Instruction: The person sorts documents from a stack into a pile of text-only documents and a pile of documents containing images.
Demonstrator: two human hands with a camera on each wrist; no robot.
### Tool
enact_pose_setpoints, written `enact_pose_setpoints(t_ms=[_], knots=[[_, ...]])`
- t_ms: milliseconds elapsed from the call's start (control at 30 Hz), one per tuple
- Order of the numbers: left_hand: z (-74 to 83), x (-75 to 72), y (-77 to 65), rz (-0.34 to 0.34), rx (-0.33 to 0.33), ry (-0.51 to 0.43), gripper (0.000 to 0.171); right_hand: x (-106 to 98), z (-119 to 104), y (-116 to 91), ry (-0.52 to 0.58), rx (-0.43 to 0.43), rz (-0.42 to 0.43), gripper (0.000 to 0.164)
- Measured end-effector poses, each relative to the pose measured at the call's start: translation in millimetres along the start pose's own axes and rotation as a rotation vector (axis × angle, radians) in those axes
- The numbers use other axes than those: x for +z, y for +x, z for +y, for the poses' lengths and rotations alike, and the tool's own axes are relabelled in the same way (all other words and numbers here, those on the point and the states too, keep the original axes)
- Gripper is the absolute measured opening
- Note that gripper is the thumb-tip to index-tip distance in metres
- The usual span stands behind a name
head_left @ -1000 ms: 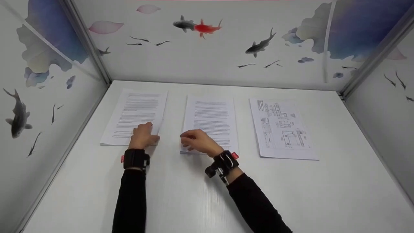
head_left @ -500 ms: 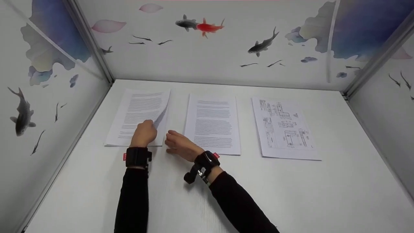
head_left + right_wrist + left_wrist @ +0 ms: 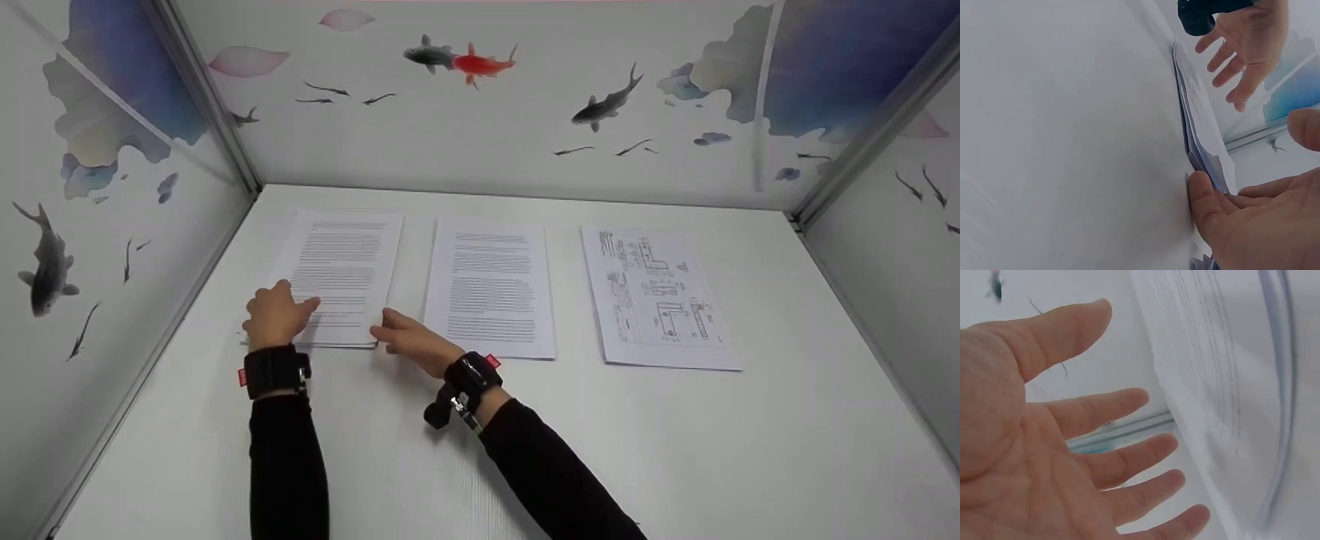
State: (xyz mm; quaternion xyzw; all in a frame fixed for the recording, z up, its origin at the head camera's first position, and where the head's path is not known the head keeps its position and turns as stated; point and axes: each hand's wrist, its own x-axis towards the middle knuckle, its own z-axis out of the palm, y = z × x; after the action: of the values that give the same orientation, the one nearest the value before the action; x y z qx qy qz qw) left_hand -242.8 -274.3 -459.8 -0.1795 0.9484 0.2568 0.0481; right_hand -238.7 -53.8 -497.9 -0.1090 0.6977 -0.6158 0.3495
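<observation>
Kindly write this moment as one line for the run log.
left hand: spread, at left text stack | right hand: at that stack's near right corner | middle text stack, drawing stack: on table

Print (image 3: 341, 251) too small to read on left paper stack (image 3: 387, 300), sleeves (image 3: 289, 472) cut off below

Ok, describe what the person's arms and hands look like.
Long black fabric sleeves cover both arms. A chunky black left wristband and chunky black right wristband each carry a small red tag; a rounded black piece juts from the right one. The left hand and right hand are gloveless.
</observation>
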Motion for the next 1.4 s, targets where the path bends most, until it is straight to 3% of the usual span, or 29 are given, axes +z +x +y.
enact_pose_setpoints(t_ms=[133,267,467,633,833,933,1033,1167,1333,1400], knots=[[-16.6,0.9,3.9,-0.013,-0.076,-0.028,0.068,2.3,-0.4,-1.5,-0.09,0.002,0.001,0.068],[-23.7,5.8,7.9,-0.027,-0.103,-0.027,0.067,3.9,-0.5,-1.8,-0.138,-0.013,0.007,0.059],[-29.1,9.2,9.4,0.045,-0.121,0.013,0.063,5.4,0.5,-1.8,-0.123,-0.033,0.002,0.049],[-31.9,8.0,9.0,0.086,-0.132,-0.028,0.068,4.8,1.3,-0.8,-0.101,-0.071,-0.018,0.034],[-30.3,8.1,8.3,0.166,-0.145,-0.078,0.046,3.4,3.6,0.3,-0.097,-0.109,-0.018,0.019],[-27.0,8.5,7.6,0.178,-0.117,-0.072,0.048,2.9,3.4,0.0,-0.091,-0.11,-0.018,0.019],[-23.7,6.6,6.1,0.165,-0.048,-0.059,0.044,2.9,2.1,-2.0,-0.077,-0.093,-0.023,0.021],[-20.8,2.6,3.6,0.155,0.03,-0.07,0.037,3.0,1.3,-4.0,-0.055,-0.057,-0.026,0.037],[-17.1,0.1,2.5,0.156,0.027,-0.122,0.059,2.7,3.4,-2.6,-0.051,-0.059,-0.039,0.04],[-16.4,-0.7,1.8,0.164,0.017,-0.123,0.058,2.7,3.9,-2.7,-0.044,-0.051,-0.039,0.044]])
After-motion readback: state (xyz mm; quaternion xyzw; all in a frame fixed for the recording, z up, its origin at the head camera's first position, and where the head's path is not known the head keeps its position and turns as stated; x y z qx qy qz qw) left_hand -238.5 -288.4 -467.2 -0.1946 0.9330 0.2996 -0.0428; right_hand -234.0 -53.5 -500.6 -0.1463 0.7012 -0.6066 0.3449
